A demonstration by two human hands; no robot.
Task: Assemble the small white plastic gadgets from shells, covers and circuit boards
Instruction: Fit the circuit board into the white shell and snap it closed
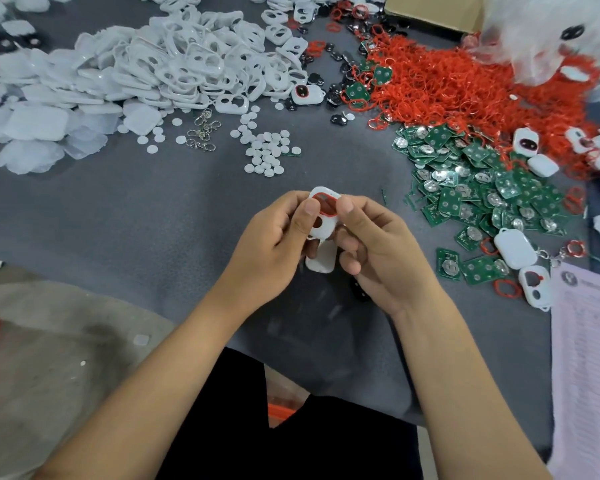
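Both hands meet over the near middle of the grey table (153,209). The left hand (274,244) and the right hand (371,247) curl round a small white plastic cover with a red ring in its larger opening (321,213), both thumbs pressing on the ring's rim. A second white plastic shell (321,259) sits just below, tucked between the fingers; which hand holds it I cannot tell. Far left lies a heap of white plastic covers and shells (136,71), far right a pile of red rubber rings (465,84), and right of the hands a spread of green circuit boards (482,188). Small white round discs (267,154) lie scattered beyond the hands.
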